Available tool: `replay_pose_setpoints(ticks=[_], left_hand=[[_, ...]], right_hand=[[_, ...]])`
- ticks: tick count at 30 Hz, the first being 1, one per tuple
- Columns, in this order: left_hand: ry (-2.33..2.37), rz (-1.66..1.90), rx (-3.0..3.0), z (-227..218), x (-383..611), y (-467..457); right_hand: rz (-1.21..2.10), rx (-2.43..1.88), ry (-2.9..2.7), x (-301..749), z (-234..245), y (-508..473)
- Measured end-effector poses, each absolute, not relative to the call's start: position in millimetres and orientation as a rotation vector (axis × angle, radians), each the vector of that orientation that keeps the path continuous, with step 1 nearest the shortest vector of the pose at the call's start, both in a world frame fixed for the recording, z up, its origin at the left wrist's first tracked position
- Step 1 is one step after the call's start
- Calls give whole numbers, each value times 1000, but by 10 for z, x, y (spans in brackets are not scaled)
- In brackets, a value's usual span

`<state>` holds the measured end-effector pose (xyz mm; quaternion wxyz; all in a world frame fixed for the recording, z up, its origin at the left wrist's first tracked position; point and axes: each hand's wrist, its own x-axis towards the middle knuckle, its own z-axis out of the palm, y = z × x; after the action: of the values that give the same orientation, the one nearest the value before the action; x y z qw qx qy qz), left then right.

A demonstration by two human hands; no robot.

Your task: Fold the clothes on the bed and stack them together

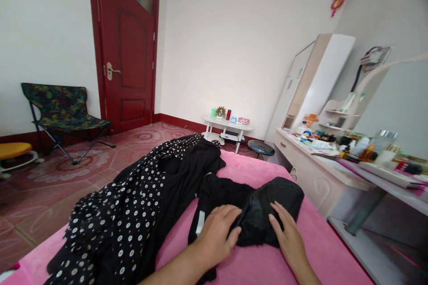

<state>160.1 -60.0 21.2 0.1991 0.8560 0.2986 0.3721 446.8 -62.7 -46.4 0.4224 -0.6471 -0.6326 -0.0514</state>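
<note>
A small black garment (257, 205) lies bunched on the pink bed cover (321, 249). My left hand (216, 231) rests on its left part, fingers slightly curled and spread over the cloth. On the garment's right side lies my right hand (288, 234), flat with its fingers stretched out. A larger black garment with white polka dots (130, 205) stretches along the bed's left edge, beside my left arm.
A white dressing table (321, 169) crowded with bottles and a mirror stands close on the right. Beyond the bed are a round stool (261, 148) and a small white table (227, 125). A folding chair (63, 113) and a red door (129, 49) are at left.
</note>
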Motion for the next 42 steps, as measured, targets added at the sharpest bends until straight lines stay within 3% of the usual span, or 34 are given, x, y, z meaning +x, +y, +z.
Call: replay_pose_setpoints(ticks=[10,16,21,24,28,31,34,37,42], left_hand=[[865,889,2404,177,1670,-634],[284,562,2729,188,1738,-820],[23,561,2938,103,1879,-1036],[-89,492,2994,22,2010,-1168],[-99,132,2997,95,2093,-1303],[-69,81,2897,426,1944,-1306],[29,280,2716,899,1622,-1140],[530,607,2747,1287,1249,-825],[1113,915,2546,1539,752,-422]], right_hand=[[-82,-1618,-1500,4332,-287,-764],[-138,-1470,-1198,4121,225,-990],[22,-1370,-1468,3828,563,-1020],[91,-1493,-1783,3820,447,-947],[-41,-1889,-1828,4148,223,-888],[-39,-2161,-1784,4446,294,-944],[31,-2388,-1775,4539,577,-1123],[288,-2278,-1965,4317,940,-1403],[1140,-1527,-2094,3660,1344,-1677]])
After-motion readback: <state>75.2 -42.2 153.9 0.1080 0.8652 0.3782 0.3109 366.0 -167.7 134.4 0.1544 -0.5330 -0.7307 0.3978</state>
